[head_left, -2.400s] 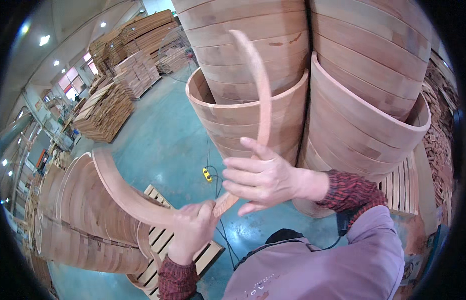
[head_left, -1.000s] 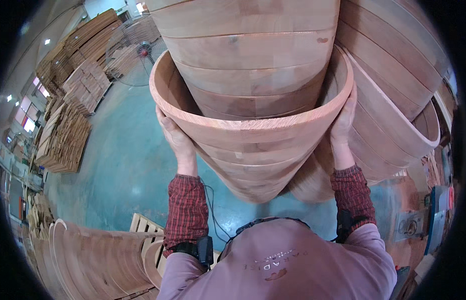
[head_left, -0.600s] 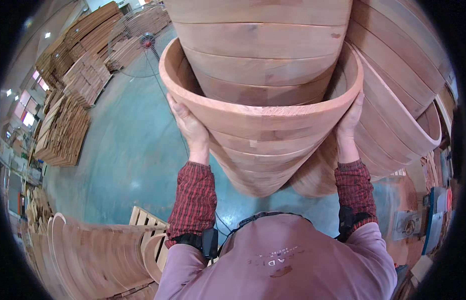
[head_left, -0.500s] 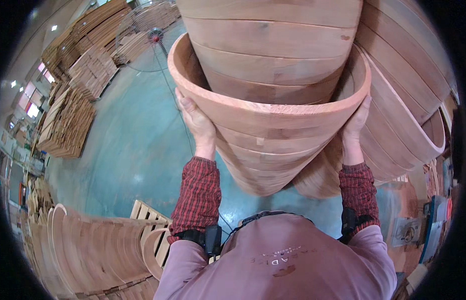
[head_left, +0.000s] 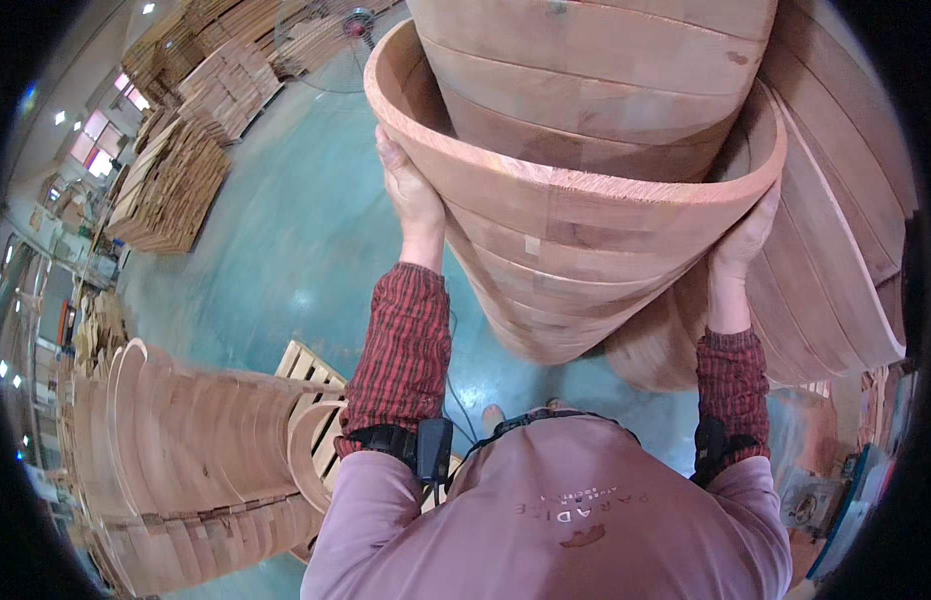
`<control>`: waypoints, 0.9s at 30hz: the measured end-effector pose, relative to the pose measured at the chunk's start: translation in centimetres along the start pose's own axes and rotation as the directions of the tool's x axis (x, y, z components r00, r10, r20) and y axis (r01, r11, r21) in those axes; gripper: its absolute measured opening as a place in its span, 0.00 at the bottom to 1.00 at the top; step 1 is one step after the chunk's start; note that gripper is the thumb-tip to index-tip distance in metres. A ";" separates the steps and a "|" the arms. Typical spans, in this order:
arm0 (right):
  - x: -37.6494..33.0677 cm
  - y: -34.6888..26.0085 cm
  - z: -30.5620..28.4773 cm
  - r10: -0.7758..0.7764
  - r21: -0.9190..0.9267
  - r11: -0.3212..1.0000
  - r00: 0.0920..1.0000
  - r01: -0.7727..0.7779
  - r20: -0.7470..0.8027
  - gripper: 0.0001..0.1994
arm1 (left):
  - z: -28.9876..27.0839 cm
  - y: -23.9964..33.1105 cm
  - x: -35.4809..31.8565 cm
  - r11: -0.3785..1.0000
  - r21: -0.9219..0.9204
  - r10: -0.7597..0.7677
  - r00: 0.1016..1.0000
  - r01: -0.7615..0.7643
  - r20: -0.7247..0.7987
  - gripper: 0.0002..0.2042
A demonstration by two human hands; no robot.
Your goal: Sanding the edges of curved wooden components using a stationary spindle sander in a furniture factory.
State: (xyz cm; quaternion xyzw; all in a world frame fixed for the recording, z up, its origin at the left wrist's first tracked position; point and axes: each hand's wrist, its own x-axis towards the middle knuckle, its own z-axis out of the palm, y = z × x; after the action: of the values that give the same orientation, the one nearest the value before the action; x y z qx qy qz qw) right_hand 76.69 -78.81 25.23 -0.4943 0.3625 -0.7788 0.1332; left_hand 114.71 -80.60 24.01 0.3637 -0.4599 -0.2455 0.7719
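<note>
In front of me is a wide, open-ended wooden tub shell [head_left: 586,250] made of glued staves, with a pale rounded rim. A second stave shell [head_left: 586,85] stands inside its opening and runs out past the top of the picture. My left hand [head_left: 414,198] presses on the outer wall just under the rim at the left, fingers partly hidden behind it. On the opposite side my right hand [head_left: 743,245] grips the same wall below the rim, its fingertips mostly out of sight. Both hands are closed on the shell.
More large stave shells [head_left: 821,270] lean close by on the right. Nested curved wooden pieces [head_left: 206,420] lie at the lower left beside a slatted pallet [head_left: 311,370]. Board stacks [head_left: 171,190] and a fan [head_left: 331,45] stand farther back. A dark cable [head_left: 456,390] crosses the green floor.
My view has swung, so the floor and stacks sit differently in it. The shell and both hands appear higher and farther right, with the same hold. My feet now show.
</note>
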 end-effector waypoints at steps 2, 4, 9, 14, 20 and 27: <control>-0.1 0.5 0.0 0.013 0.039 0.999 1.000 -0.013 0.012 0.37 | -0.3 -0.2 0.2 0.999 -0.042 -0.023 0.999 0.024 0.030 0.40; -0.4 1.2 -0.2 0.014 0.086 0.996 0.999 -0.016 0.031 0.34 | -1.0 -0.6 -0.2 1.000 0.014 -0.017 1.000 0.017 0.022 0.40; -1.2 3.6 1.1 0.341 0.229 0.915 0.940 -0.332 -0.002 0.34 | -4.1 -3.8 -1.2 0.988 0.015 -0.149 0.985 0.151 -0.089 0.39; 0.3 6.6 -0.5 0.409 0.168 0.898 0.912 -0.406 0.018 0.36 | -4.2 -4.1 -2.0 0.969 0.007 -0.244 0.958 0.248 -0.152 0.39; -0.4 4.5 0.8 0.445 0.188 0.883 0.895 -0.430 -0.041 0.32 | -4.6 -4.2 -2.2 0.952 -0.018 -0.303 0.941 0.304 -0.152 0.45; -0.1 4.7 0.4 0.419 0.230 0.889 0.906 -0.395 -0.061 0.32 | -3.7 -3.7 -2.2 0.949 -0.060 -0.316 0.933 0.311 -0.169 0.43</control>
State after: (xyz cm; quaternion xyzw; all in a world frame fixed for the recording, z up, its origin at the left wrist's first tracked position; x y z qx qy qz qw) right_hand 76.39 -82.21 21.95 -0.3468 0.3795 -0.7936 0.3256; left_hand 116.84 -80.05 18.75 0.4404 -0.3218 -0.3395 0.7663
